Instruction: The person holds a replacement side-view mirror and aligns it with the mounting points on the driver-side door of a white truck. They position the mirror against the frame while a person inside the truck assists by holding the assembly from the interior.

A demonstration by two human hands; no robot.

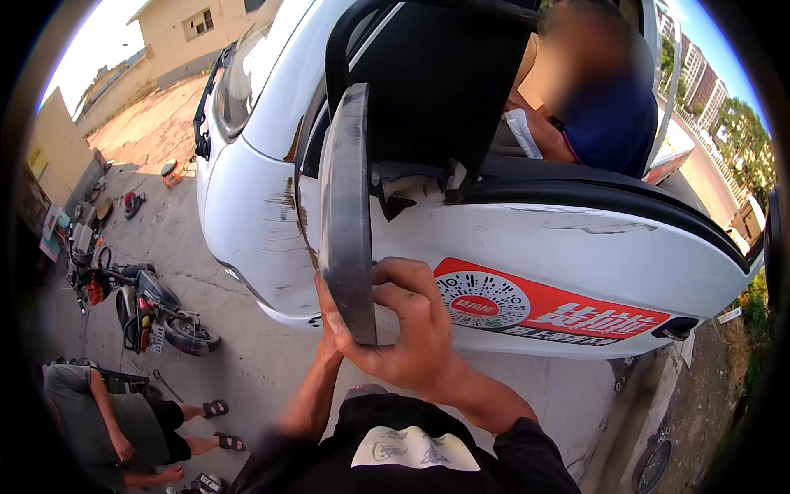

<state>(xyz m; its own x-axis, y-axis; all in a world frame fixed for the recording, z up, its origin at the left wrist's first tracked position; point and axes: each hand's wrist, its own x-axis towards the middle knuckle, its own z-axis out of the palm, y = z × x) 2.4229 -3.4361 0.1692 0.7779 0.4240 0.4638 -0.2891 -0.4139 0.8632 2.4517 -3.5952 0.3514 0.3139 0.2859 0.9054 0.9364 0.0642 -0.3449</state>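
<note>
A long dark grey plastic piece (344,198), perhaps a mirror housing, stands upright and edge-on beside the white vehicle's door (559,230), which has scratches and a red sticker (609,317). My right hand (411,329) grips its lower end with curled fingers. My left hand (329,325) also holds that end from the left, mostly hidden behind it and my right hand. Behind the piece are a scraped, rusty seam (298,214) on the front fender and a black window opening with a dark frame.
A person (601,132) in dark blue sits inside the vehicle. At lower left another person (107,412) is near a motorcycle (148,305). Tools and clutter lie by a wall at left. A concrete edge (642,428) with a dark round object runs along the lower right.
</note>
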